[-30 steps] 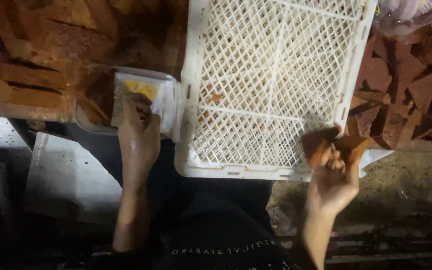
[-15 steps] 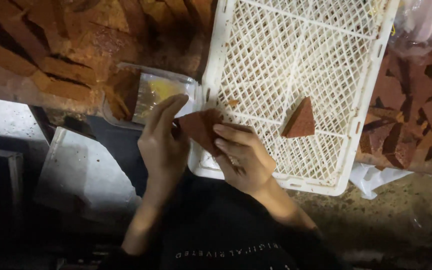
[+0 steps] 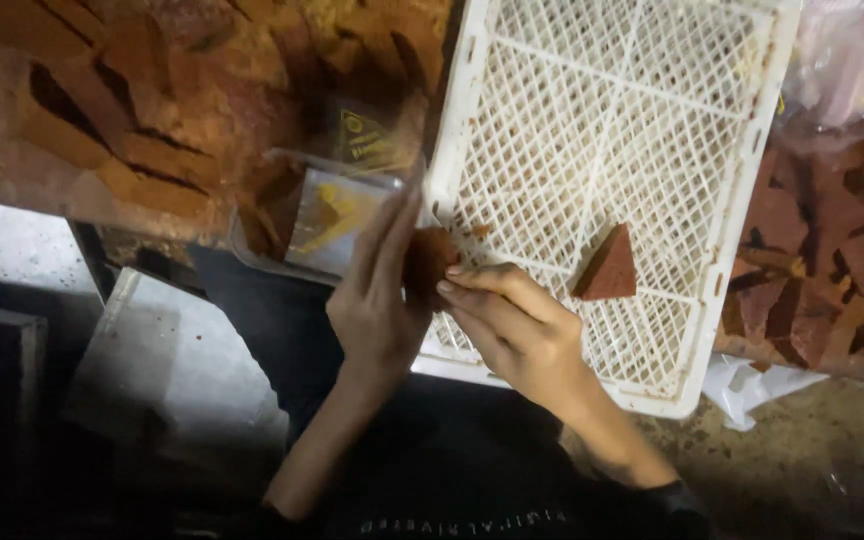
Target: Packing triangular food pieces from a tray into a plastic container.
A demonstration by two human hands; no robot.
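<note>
Brown piece (image 3: 426,262): small, reddish-brown, flat; held between both hands just over the near left corner of the white tray. Its far side is hidden by the fingers.

Left hand (image 3: 380,300): fingers straight and close together, laid flat against the left side of the brown piece.

Right hand (image 3: 508,322): fingers extended, tips closed on the right side of the brown piece; wrist crosses the near rim of the tray.

White tray (image 3: 742,200): plastic, lattice floor, raised rim, set slantwise on the worktop.

Triangular piece (image 3: 608,268): reddish-brown wedge, lying alone on the tray's lattice, to the right of the hands and apart from them.

Clear packet (image 3: 337,222): glossy, with a yellow patch, lying just left of the tray, beyond the left hand.

Stacked brown slabs (image 3: 142,120): flat reddish-brown pieces heaped at far left.

Further brown pieces (image 3: 822,260): heaped right of the tray.

Crumpled plastic (image 3: 847,70): far right corner.
</note>
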